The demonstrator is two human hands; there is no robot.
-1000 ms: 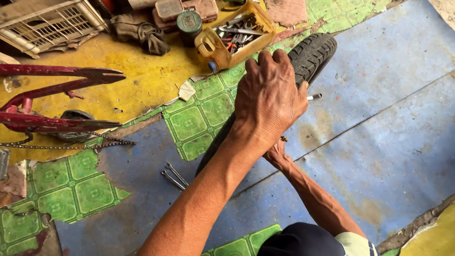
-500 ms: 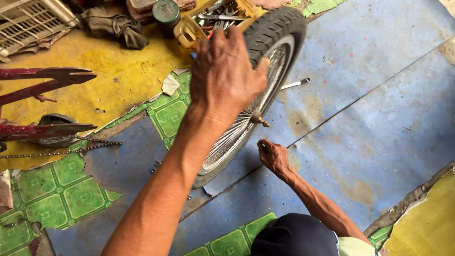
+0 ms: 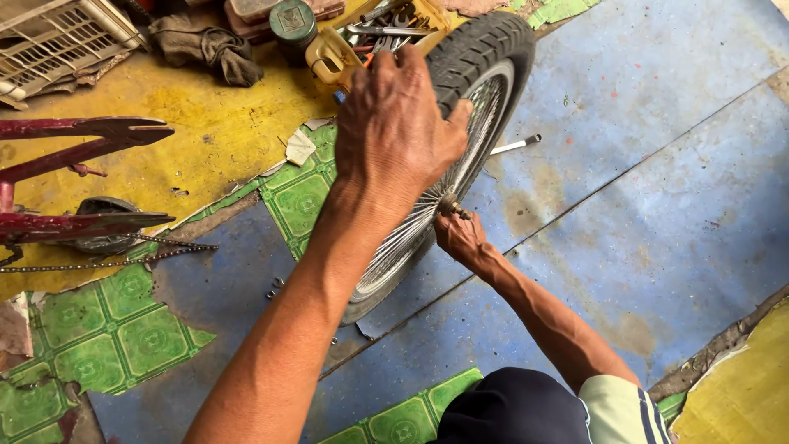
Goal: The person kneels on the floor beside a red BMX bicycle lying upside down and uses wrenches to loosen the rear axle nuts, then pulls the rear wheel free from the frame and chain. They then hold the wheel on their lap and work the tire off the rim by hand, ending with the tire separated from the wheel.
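Observation:
A bicycle wheel with a black tyre [image 3: 493, 41] and thin silver spokes [image 3: 411, 238] stands on edge on the blue floor. My left hand [image 3: 394, 123] grips its top, fingers over the tyre and thumb by the rim. My right hand [image 3: 460, 238] reaches in from the lower right and holds the threaded axle [image 3: 450, 205] at the hub. The far side of the wheel is hidden behind my left arm.
A red bicycle frame [image 3: 82, 131] and loose chain [image 3: 107, 259] lie at the left. Behind the wheel are a yellow tool tray [image 3: 329, 53] with wrenches, a green tin [image 3: 292, 20], a rag [image 3: 205, 45] and a white basket [image 3: 57, 33]. A metal rod [image 3: 516, 145] and small nuts [image 3: 275, 286] lie on the floor.
The wheel now stands more upright, with its spokes and hub showing. My left hand has stayed on the tyre. My right hand has risen to the axle.

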